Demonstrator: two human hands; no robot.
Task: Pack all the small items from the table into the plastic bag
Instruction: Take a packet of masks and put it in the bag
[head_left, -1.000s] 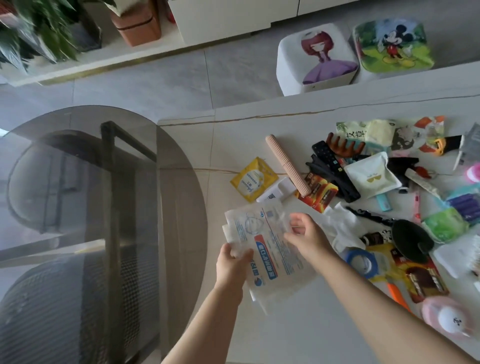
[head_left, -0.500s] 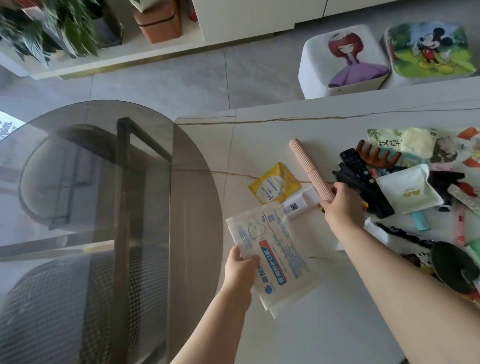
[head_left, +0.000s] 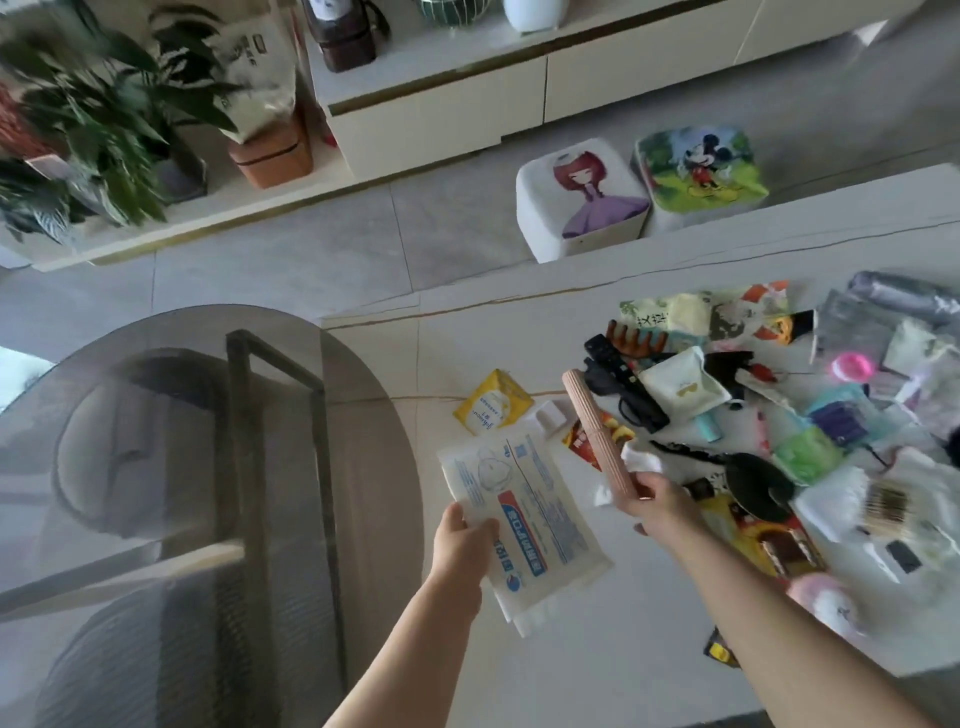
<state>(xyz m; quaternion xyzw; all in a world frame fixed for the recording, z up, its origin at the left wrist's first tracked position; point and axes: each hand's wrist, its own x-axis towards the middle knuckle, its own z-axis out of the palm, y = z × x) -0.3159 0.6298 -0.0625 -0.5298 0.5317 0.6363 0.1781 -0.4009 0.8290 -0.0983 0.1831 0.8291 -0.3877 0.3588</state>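
Note:
My left hand (head_left: 464, 540) grips the lower left edge of a flat white plastic bag (head_left: 524, 509) with blue and red print, held above the table. My right hand (head_left: 655, 500) grips the lower end of a ribbed beige stick (head_left: 596, 425), lifted off the table and pointing up-left, just right of the bag. On the white table (head_left: 519, 332) lie a yellow sachet (head_left: 492, 402), a red snack packet (head_left: 587, 441), a black remote (head_left: 626, 387), a brown hair claw (head_left: 635, 334), a white pouch (head_left: 681, 391) and several more small items to the right.
A round smoked-glass table (head_left: 156, 441) stands to the left, overlapping the white table's corner. Two printed stools (head_left: 582, 200) stand beyond the far edge. A low cabinet (head_left: 441, 98) and potted plants (head_left: 88, 119) line the back. A pink ball-shaped item (head_left: 826, 603) lies near my right forearm.
My right hand reached from the bag to the beige stick, gripped it and has lifted it back toward the bag. My left hand kept holding the bag.

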